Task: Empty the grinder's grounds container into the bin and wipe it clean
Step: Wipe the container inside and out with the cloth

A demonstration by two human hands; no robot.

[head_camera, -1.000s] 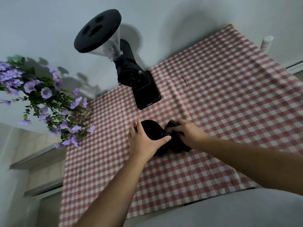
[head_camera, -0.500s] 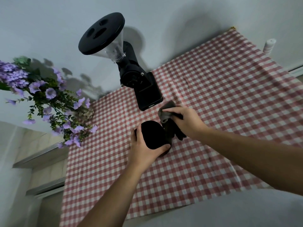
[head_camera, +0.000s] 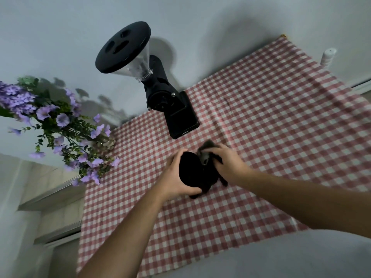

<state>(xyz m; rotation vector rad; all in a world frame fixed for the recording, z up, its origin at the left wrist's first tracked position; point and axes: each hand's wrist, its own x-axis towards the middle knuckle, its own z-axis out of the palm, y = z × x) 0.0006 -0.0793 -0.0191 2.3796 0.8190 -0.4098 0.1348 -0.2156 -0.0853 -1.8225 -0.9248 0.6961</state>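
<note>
Head view | left hand (head_camera: 174,178) grasps grounds container (head_camera: 189,169) | right hand (head_camera: 227,162) clenches dark cloth (head_camera: 206,152) beside it | checked tablecloth (head_camera: 261,137) beneath both | pale wall (head_camera: 200,21) beyond

A red-checked cloth (head_camera: 271,121) is covering the white table (head_camera: 281,257); a black grinder (head_camera: 170,105) is standing near its far edge
</note>
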